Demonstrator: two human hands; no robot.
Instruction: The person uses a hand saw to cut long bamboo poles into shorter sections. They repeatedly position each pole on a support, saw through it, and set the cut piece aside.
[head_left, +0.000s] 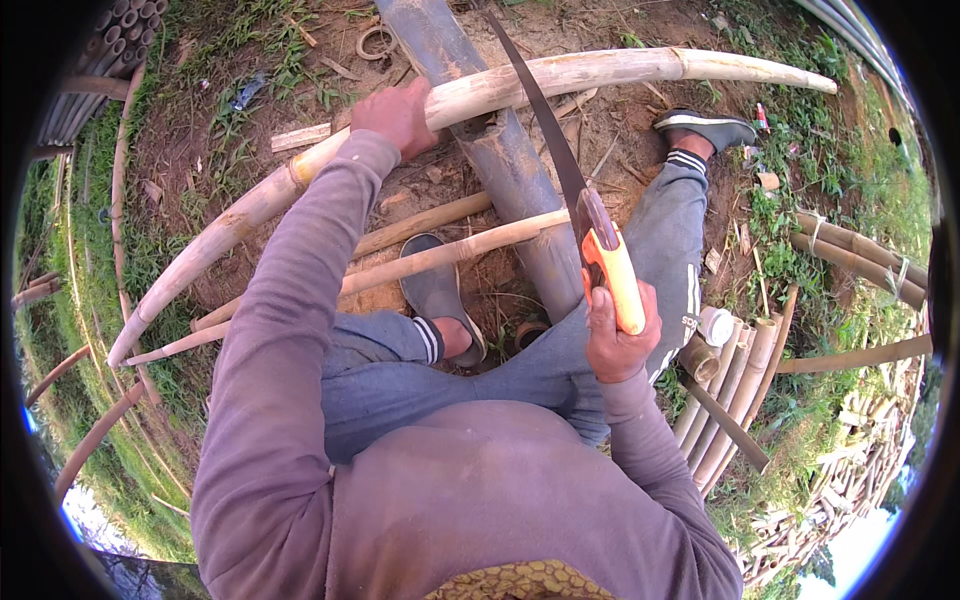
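A long, pale bamboo pole (560, 72) lies across a grey pipe-like support (520, 180) in front of me. My left hand (397, 115) is wrapped round the pole, just left of the support. In my right hand (622, 335) is a handsaw (555, 135) with an orange handle and a long dark blade. The blade points up and away, passing across the pole to the right of my left hand; whether it touches the bamboo I cannot tell. Two thinner bamboo poles (455, 248) lie lower, near my feet.
Cut bamboo pieces (735, 390) lean beside my right leg. Tied bamboo (860, 255) lies at the right, with a large heap of pieces (850, 470) behind. Stacked bamboo tubes (125, 40) stand far left. A bamboo ring (376, 43) lies on the soil near the support.
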